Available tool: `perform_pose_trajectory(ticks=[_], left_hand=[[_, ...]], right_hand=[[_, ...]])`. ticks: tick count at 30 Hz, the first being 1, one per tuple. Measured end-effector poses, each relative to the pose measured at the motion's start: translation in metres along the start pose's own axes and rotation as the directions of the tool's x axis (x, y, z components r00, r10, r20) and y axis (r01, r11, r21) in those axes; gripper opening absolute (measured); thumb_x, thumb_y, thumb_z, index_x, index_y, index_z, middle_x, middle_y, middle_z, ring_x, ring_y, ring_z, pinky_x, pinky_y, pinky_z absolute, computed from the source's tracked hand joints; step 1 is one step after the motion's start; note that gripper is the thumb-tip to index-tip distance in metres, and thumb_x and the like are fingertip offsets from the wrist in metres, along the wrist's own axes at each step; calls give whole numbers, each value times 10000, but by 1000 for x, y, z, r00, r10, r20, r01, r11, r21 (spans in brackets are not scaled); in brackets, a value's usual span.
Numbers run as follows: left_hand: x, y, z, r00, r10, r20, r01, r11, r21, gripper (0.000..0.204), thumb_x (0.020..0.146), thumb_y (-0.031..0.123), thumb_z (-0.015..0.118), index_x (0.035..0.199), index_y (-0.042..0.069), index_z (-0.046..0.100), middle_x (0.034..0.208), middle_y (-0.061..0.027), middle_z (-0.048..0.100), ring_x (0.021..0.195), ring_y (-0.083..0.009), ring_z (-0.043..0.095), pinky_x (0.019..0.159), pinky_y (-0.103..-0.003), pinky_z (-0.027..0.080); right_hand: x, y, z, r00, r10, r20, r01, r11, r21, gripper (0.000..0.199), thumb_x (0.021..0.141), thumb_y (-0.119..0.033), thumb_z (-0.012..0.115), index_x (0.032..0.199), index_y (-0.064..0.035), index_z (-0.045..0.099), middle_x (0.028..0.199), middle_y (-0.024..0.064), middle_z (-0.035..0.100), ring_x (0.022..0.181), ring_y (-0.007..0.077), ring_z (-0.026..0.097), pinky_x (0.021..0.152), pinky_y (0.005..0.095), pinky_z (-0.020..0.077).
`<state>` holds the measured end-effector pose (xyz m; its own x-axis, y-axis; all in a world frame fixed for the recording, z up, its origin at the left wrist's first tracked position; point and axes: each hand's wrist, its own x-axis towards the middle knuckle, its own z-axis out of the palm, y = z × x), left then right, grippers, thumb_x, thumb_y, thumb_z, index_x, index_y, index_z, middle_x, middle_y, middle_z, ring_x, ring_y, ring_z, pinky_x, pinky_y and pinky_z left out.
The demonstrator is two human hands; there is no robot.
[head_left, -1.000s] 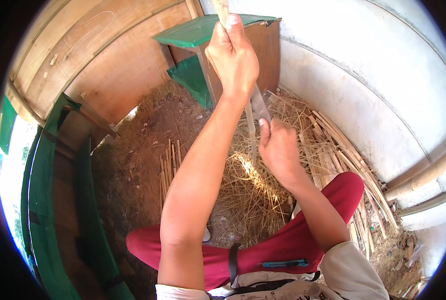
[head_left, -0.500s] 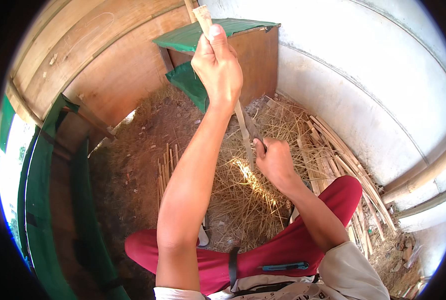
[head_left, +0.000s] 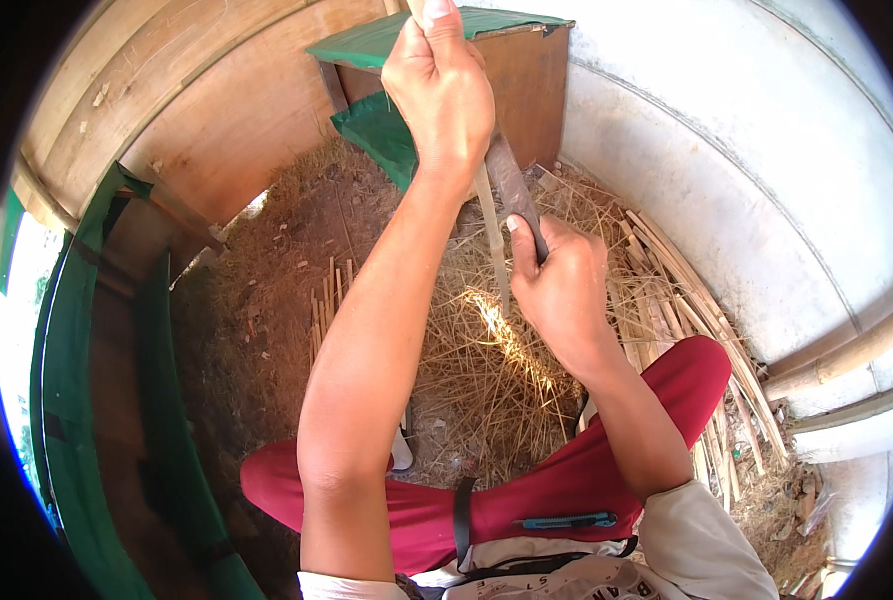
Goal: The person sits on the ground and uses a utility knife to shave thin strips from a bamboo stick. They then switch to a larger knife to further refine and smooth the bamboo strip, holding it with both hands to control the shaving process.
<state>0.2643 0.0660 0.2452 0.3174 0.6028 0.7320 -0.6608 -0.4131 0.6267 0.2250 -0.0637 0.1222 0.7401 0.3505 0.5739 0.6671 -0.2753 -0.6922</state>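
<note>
One box (head_left: 532, 85), inside mostly hidden, stands beyond straw (head_left: 502, 400) and floor (head_left: 287, 240); before it, left fingers (head_left: 449, 32) clasp a strip (head_left: 493, 225), right fingers (head_left: 523, 247) a dark tool (head_left: 513, 182).

Free passage was available above the dirt floor (head_left: 257, 340), between the left forearm (head_left: 377, 310) and the green-covered frame (head_left: 67, 400). Between both forearms, the slender bamboo strip (head_left: 491, 225) and the dark flat blade (head_left: 513, 182) obstructed the upper gap; nearer the body, clearance existed above the straw-like shavings (head_left: 502, 405). The green-topped wooden cabinet (head_left: 527, 95) limited forward reach; the right knee (head_left: 689, 380) obstructed the right side.
</note>
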Motion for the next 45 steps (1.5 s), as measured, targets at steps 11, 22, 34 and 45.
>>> perform_pose_trajectory(ticks=[11,22,34,45], left_hand=[[-10,9,8,1000,6,19,-6,999,35,471,1039,378,469,695,56,487,560,-8,464,532,-96,436,492,-287,358],[-6,10,5,999,-11,48,14,997,-69,438,1044,342,457,692,93,381,549,15,389,430,-66,359,387,-260,278],[-12,10,19,999,2,53,0,999,-41,452,1038,354,474,693,66,434,555,4,431,474,-75,393,426,-262,308],[-8,2,20,996,20,92,-17,999,-37,436,1039,370,463,702,102,391,552,13,409,448,-62,371,399,-246,289]], right_hand=[[21,-32,-28,998,-42,-49,42,999,-3,270,905,-66,621,684,87,593,593,228,587,451,336,585,450,430,468],[8,-12,-26,998,10,65,-8,999,-39,262,894,-71,624,662,44,583,586,214,585,495,360,611,479,441,493],[12,-11,-25,993,118,23,-119,992,47,289,886,-68,643,628,40,567,526,204,541,405,315,530,437,407,390],[-20,52,6,983,146,114,-149,989,19,314,898,-82,644,615,40,590,497,176,540,397,260,535,419,385,387]])
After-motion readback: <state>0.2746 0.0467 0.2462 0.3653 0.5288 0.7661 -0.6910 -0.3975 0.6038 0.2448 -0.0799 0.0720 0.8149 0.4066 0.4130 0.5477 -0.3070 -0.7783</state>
